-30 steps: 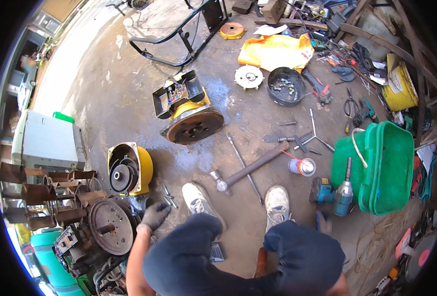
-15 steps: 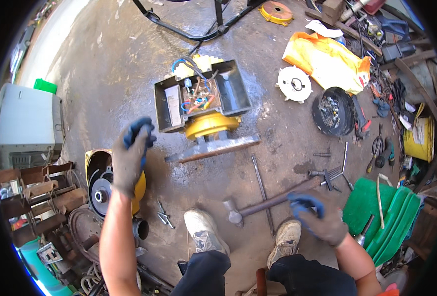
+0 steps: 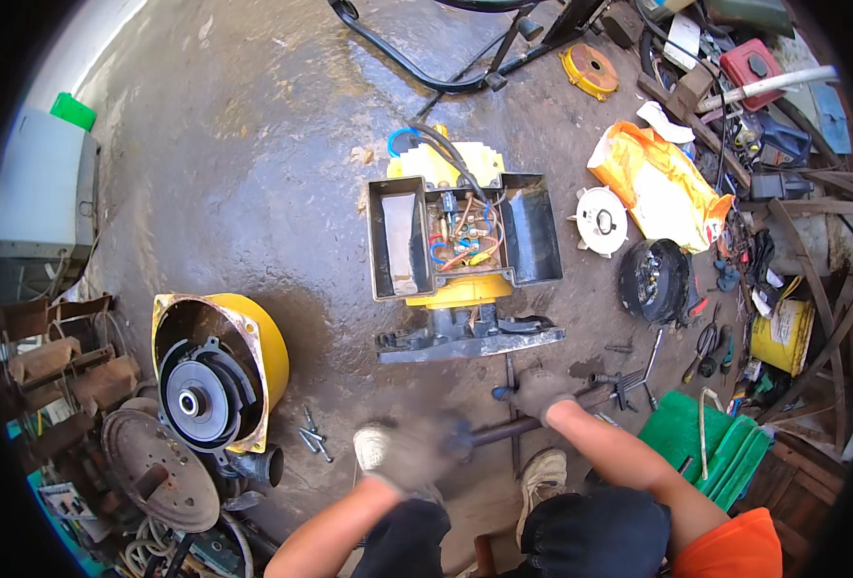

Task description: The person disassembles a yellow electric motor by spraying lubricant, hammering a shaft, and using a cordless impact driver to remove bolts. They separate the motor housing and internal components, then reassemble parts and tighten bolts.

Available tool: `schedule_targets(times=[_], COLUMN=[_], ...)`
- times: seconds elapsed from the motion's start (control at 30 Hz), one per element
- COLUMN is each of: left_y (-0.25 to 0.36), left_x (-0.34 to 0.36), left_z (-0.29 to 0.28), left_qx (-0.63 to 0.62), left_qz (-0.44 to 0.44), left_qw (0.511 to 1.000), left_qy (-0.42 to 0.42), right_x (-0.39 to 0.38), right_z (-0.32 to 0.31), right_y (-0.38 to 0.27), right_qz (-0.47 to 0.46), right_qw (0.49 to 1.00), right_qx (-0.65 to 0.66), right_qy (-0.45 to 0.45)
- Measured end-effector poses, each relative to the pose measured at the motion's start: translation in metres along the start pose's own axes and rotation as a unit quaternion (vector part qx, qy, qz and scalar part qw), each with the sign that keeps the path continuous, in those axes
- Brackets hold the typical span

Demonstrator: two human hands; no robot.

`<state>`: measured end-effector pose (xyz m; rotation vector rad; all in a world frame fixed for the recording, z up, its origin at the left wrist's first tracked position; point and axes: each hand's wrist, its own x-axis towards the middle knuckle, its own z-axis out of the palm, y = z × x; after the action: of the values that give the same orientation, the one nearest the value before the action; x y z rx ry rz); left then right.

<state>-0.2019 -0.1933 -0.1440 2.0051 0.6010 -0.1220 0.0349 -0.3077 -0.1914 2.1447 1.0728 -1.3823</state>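
On the floor between my shoes and the motor lies a long-handled hammer (image 3: 498,433), its head smeared by motion. My right hand (image 3: 544,396), in a grey-and-blue glove, is closed round the middle of its handle. Gloved too, my left hand (image 3: 409,451) is beside the hammer head above my left shoe; blur hides its fingers. Ahead stands a yellow motor (image 3: 460,292) with an open black terminal box (image 3: 394,241) showing coloured wires. A dark flange plate (image 3: 470,345) is at its near end. A thin metal rod (image 3: 515,453) crosses under the hammer handle.
At left sits a yellow housing (image 3: 270,337) with a grey impeller inside, and several bolts (image 3: 313,435) beside it. To the right are a black bowl of small parts (image 3: 653,279), a white disc (image 3: 601,222), an orange-and-white sack (image 3: 653,183), a puller-like tool (image 3: 624,387) and a green plastic piece (image 3: 686,438).
My left hand has come down and right from near the motor to the hammer head. My right hand has moved left onto the handle. The view has shifted.
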Motion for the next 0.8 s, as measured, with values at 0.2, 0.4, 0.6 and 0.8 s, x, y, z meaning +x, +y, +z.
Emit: schedule_targets(times=[0.2,0.4,0.6,0.8], left_y=[-0.023,-0.029,-0.007,0.101], left_x=[0.009,0.013,0.032,0.066], left_z=[0.107,0.112,0.074,-0.023], left_qx=[0.242,0.227,0.149,-0.241], left_qz=[0.132,0.232,0.137,0.078], left_qw=[0.958,0.934,0.956,0.966], left_qy=[-0.079,-0.150,-0.211,0.054], right_x=[-0.013,-0.053,-0.116,-0.139], right_z=[0.002,-0.049,-0.129,-0.156], right_y=[0.005,0.049,0.037,0.001], right_qz=[0.031,0.011,-0.107,-0.365], right_qw=[0.995,0.918,0.868,0.852], right_qx=[0.058,0.150,0.285,0.205], right_qy=[0.071,0.368,0.393,0.315])
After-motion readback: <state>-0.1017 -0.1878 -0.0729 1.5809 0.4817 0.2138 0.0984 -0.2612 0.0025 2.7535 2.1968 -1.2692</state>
